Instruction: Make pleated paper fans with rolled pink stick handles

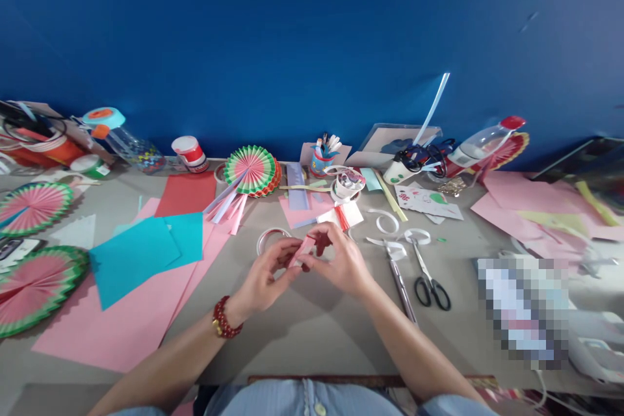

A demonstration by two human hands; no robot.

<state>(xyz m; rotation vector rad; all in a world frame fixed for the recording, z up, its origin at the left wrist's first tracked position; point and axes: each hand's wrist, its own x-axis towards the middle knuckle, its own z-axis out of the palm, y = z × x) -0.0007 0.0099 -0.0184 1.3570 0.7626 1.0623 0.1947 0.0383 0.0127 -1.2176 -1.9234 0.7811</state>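
Just above the middle of the grey table, a small folded piece of pink paper [305,248] is held between both hands. My left hand [268,276] grips it from the left with bent fingers; a red bead bracelet circles that wrist. From the right, my right hand [338,260] pinches the same piece with thumb and fingers. Part of the paper is hidden behind the fingers. A roll of tape [260,244] lies beside my left fingertips. Beyond my right hand is a white card with red strands [341,216].
Scissors [429,283] and a silver pen-like tool [402,286] lie right of my hands. Teal sheets [131,257] rest on pink sheets [117,325] at left. Pleated paper fans [251,170], cups and bottles stand along the blue wall [312,45]. A blurred-out object [521,312] is at right.
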